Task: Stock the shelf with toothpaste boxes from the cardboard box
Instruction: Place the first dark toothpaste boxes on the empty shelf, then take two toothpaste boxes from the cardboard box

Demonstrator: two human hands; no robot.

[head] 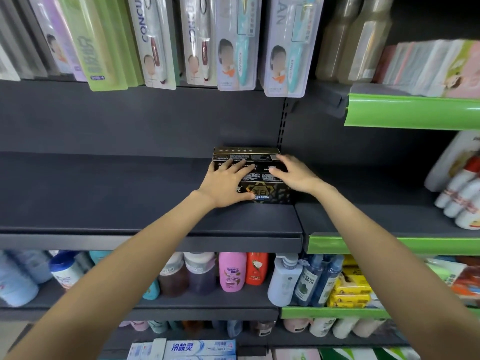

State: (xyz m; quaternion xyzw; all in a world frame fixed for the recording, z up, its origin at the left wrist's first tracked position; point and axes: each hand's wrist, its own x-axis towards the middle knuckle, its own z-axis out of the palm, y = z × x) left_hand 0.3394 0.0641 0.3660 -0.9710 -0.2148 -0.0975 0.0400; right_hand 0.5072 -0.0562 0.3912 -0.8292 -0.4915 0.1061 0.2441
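Several black-and-gold toothpaste boxes lie stacked on the dark grey shelf, near its right end. My left hand rests flat on the stack's left half, fingers spread over the top and thumb along the front face. My right hand lies on the stack's right side with straight fingers touching the top boxes. More black boxes sit behind, against the back panel. The cardboard box is out of view.
Toothbrush packs hang above the shelf. To the right a green-edged shelf carries white bottles. Shampoo bottles fill the shelf below, and white toothpaste boxes lie at the bottom. The left part of the dark shelf is bare.
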